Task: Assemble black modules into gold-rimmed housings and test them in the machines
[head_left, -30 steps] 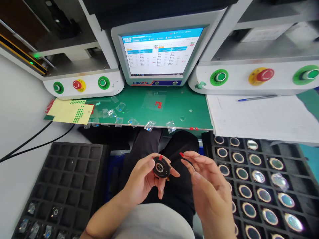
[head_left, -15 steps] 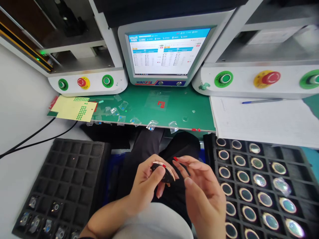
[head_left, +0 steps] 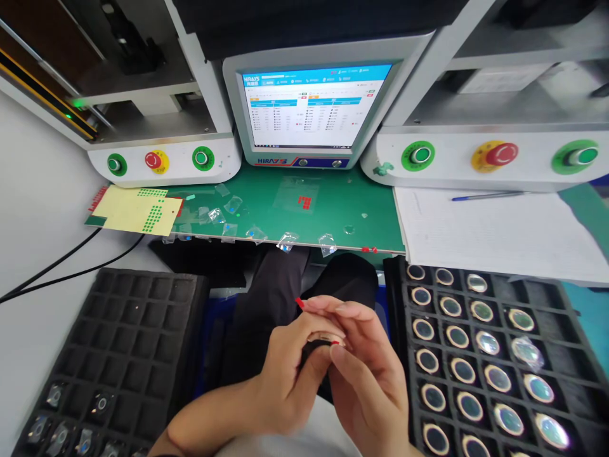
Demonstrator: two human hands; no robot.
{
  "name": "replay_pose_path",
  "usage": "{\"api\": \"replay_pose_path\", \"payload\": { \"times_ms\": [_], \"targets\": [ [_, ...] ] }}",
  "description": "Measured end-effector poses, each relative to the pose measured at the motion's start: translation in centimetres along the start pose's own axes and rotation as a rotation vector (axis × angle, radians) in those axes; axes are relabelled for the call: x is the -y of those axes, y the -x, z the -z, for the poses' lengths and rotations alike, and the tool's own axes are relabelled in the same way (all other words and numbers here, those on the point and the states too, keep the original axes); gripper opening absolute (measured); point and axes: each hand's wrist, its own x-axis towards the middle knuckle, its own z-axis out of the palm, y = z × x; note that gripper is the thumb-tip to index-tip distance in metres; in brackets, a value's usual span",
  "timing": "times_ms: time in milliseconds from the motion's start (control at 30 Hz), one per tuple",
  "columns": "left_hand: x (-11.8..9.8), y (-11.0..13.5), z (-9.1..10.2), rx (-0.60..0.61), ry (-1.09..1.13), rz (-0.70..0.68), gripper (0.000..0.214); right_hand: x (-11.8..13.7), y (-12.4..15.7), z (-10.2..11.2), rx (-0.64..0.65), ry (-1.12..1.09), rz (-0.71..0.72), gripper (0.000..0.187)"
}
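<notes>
My left hand point(head_left: 285, 374) grips a small round black part point(head_left: 318, 348) over my lap; only its edge shows between my fingers. My right hand point(head_left: 366, 374) is closed against the same part from the right, thumb pressed on it. A small red sticker point(head_left: 299, 303) sits on the tip of a right finger, and another red bit shows on the part's rim. Both hands touch each other around the part.
A black foam tray point(head_left: 118, 330) at left has several wrapped parts in its near cells. Another black tray point(head_left: 561, 304) at right holds several round lenses. Beyond are a green mat point(head_left: 333, 216) with film scraps, a sticker sheet point(head_left: 133, 212), a monitor point(head_left: 309, 114), button panels, paper and pen.
My right hand has moved left and closed onto the round part, which was held face-up by the left hand alone. The part is now tilted on edge and mostly hidden.
</notes>
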Motion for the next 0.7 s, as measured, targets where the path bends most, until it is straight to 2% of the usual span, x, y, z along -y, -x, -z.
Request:
{"api": "replay_pose_path", "payload": {
  "times_ms": [200, 433, 567, 700],
  "targets": [
    [0.1, -0.1, 0.1, 0.024, -0.280, -0.198, 0.019, -0.2, 0.1, -0.4, -0.062, -0.016, 0.060, 0.020],
    [0.8, 0.2, -0.2, 0.002, -0.344, -0.227, 0.020, -0.6, 0.5, -1.1, -0.213, 0.056, 0.066, 0.032],
    [0.8, 0.1, -0.2, 0.012, -0.372, -0.285, 0.022, -0.8, 0.8, -1.2, -0.233, 0.080, 0.085, 0.037],
    [0.5, -0.1, -0.1, 0.080, -0.392, -0.285, 0.025, -0.8, 0.9, -1.1, -0.223, 0.111, 0.149, 0.038]
  ]
}}
